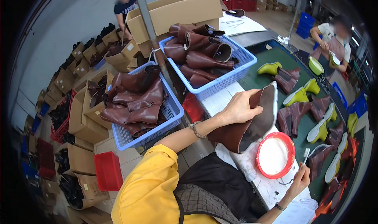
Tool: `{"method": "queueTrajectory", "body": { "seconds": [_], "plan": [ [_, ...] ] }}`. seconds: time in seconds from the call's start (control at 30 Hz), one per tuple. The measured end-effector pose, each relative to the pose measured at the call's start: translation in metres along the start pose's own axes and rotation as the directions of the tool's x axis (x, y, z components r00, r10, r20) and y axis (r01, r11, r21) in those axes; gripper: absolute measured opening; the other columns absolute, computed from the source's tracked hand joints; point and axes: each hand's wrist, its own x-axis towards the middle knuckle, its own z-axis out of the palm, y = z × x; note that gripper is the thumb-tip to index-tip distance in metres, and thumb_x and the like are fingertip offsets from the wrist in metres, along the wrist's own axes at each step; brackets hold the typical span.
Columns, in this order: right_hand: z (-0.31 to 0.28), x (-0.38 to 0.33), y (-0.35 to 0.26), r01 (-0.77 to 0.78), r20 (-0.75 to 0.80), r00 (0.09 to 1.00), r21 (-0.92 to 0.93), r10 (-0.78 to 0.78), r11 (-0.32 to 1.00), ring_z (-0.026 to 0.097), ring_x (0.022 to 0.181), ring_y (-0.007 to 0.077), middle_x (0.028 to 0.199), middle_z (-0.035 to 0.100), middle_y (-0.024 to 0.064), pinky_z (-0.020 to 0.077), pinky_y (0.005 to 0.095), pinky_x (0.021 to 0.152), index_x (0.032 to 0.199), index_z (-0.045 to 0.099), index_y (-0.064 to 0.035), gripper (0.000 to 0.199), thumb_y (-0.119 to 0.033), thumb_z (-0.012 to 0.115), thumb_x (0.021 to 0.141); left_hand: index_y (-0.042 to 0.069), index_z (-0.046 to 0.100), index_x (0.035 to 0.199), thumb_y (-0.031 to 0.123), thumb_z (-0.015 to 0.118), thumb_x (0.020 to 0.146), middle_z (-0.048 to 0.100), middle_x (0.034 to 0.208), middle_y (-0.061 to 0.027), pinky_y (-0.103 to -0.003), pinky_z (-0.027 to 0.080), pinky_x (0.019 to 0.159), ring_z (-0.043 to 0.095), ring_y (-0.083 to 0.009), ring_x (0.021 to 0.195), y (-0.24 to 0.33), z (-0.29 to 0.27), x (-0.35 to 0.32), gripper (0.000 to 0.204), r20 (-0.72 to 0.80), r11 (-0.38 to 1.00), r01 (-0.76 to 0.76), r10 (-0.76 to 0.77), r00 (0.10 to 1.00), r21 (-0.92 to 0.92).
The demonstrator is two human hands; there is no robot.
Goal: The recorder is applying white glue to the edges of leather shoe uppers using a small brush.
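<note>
1. We had the green belt (pixel 289 57) on the right, where yellow-green soles (pixel 296 97) lay among loose brown boots (pixel 287 81), perhaps so matching parts stayed together.
2. Two blue baskets (pixel 224 83) stood ahead and to the left, heaped with more boots, probably to keep a supply within reach.
3. Our white worktop (pixel 271 190) ran beside the belt, seemingly placed to bring everything close.
4. The held boot (pixel 232 136) was above the worktop, near the bowl; the fingers of our left hand (pixel 241 106) gripped it, apparently to steady it with its dark, pale-rimmed face exposed.
5. The red bowl (pixel 292 153) of white paste (pixel 273 157) sat on the worktop between our hands, likely to shorten each dip.
6. Our right hand's (pixel 300 180) fingers clasped a small brush (pixel 306 156), bristles up, apart from the boot.
</note>
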Motion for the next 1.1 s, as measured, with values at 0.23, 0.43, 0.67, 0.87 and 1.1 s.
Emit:
{"method": "queueTrajectory", "body": {
  "seconds": [0.23,0.43,0.67,0.87,1.1],
  "plan": [
    [0.001,-0.004,0.093,0.182,-0.208,0.954,-0.168,-0.216,0.969,0.034,0.059,0.0068,0.063,0.038,-0.0031,0.0274,0.0264,0.054,0.073,0.050,-0.0018,0.047,-0.029,0.053,0.111,0.002,0.046,0.145,0.022,0.074,0.082,0.069,0.106,-0.0339,-0.056,0.054,0.090,0.067,-0.0510,0.097,-0.102,0.012,0.046,0.071,-0.298,0.945,-0.137,0.228,0.927,0.298],
    [0.007,-0.029,0.137,0.042,-0.219,0.970,-0.291,-0.109,0.956,0.029,0.058,0.0094,0.059,0.032,-0.0009,0.0248,0.0331,0.053,0.065,0.036,-0.0038,0.056,-0.031,0.053,0.111,0.001,0.049,0.144,0.030,0.078,0.084,0.063,0.135,-0.0284,-0.047,0.048,0.107,0.061,-0.0439,0.125,-0.144,0.019,0.056,0.072,-0.429,0.982,0.154,-0.094,0.899,0.106],
    [0.009,-0.037,0.107,-0.089,-0.236,0.971,-0.205,0.039,0.975,0.053,0.055,0.0173,0.060,0.062,0.0084,0.0450,0.0381,0.051,0.073,0.068,0.0065,0.048,-0.030,0.065,0.104,0.005,0.051,0.142,0.033,0.075,0.085,0.069,0.122,-0.0293,-0.051,0.052,0.099,0.066,-0.0462,0.113,-0.155,0.026,0.066,0.067,-0.456,0.978,0.162,-0.085,0.886,0.133],
    [0.012,-0.036,0.092,-0.047,-0.197,0.980,-0.327,-0.020,0.944,0.049,0.057,0.0246,0.061,0.064,0.0164,0.0472,0.0455,0.062,0.080,0.071,0.0082,0.049,-0.033,0.063,0.104,0.005,0.051,0.142,0.034,0.075,0.085,0.067,0.128,-0.0278,-0.051,0.051,0.101,0.066,-0.0455,0.116,-0.149,0.023,0.063,0.069,-0.419,0.958,0.262,-0.192,0.888,0.117],
    [0.018,-0.033,0.081,-0.062,-0.228,0.974,-0.304,-0.010,0.951,0.045,0.054,0.0258,0.058,0.061,0.0169,0.0449,0.0462,0.060,0.077,0.071,0.0068,0.049,-0.033,0.063,0.104,0.005,0.050,0.142,0.033,0.076,0.085,0.065,0.131,-0.0270,-0.050,0.051,0.102,0.064,-0.0450,0.120,-0.158,0.021,0.064,0.068,-0.441,0.969,0.227,-0.160,0.883,0.102]
  ]
}}
